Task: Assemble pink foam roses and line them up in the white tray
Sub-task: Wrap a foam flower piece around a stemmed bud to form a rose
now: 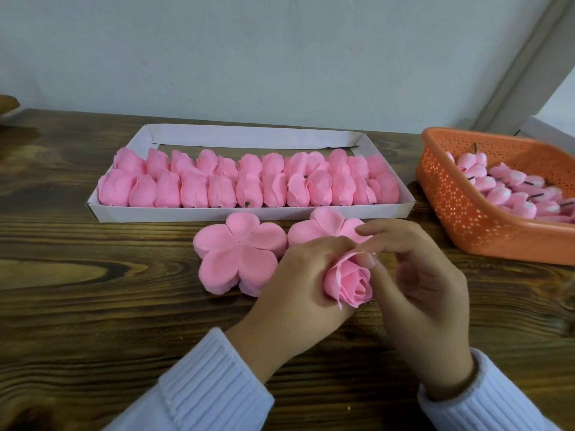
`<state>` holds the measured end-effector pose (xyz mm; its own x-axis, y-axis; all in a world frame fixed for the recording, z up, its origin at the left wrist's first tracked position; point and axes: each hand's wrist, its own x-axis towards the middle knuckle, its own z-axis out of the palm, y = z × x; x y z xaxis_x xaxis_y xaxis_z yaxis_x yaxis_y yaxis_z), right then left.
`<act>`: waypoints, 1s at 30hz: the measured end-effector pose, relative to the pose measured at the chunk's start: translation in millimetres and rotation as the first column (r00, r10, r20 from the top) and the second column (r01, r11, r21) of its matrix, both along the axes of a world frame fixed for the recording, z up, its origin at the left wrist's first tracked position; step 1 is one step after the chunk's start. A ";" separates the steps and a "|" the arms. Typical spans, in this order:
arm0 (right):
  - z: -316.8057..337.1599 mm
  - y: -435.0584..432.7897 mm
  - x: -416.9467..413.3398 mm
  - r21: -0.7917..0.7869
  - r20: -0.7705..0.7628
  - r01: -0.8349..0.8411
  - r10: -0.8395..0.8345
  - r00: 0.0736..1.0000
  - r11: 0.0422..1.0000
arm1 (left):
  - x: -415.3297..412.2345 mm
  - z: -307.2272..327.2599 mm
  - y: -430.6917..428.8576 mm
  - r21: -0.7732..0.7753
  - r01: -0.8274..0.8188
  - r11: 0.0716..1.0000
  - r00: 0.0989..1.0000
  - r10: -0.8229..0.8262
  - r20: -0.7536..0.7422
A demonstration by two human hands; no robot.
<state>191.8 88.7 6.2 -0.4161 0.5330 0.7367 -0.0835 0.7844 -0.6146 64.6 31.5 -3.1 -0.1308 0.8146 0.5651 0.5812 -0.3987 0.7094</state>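
My left hand grips a pink foam rose from the left side, above the wooden table. My right hand pinches the rose's outer petal near its top with thumb and forefinger. Behind the hands lie two stacks of flat five-petal foam pieces, one on the left and one on the right partly hidden by my fingers. The white tray sits further back with two rows of several finished roses.
An orange perforated basket at the right holds several pink rose buds with dark stems. The wooden table runs to a pale wall behind. A brown object shows at the far left edge.
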 end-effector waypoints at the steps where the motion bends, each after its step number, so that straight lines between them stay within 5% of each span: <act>1: -0.1 -0.1 -0.1 -0.014 0.000 -0.018 0.018 1.000 1.000 | 0.3 -0.7 0.1 -0.012 -0.001 1.000 1.000 0.001 -0.020; 10: 0.2 2.3 -2.1 -0.245 0.016 -0.142 0.151 0.988 0.959 | 1.2 -1.5 -1.9 -0.084 0.002 0.996 1.000 -0.004 -0.021; 17: 1.3 4.1 -2.0 -0.463 -0.097 -0.302 0.292 0.952 0.833 | 1.2 -0.5 -3.3 -0.122 0.001 0.993 0.999 -0.007 -0.049; 30: 2.7 1.8 0.2 -0.451 -0.095 -0.370 0.369 0.925 0.812 | 2.8 4.4 -5.4 -0.124 0.123 0.985 0.992 -0.124 0.002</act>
<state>192.0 90.4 8.9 -0.6477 0.6124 0.4533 -0.3129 0.3287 -0.8911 67.4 26.1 1.3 -0.0217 0.8878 0.4598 0.5372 -0.3775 0.7543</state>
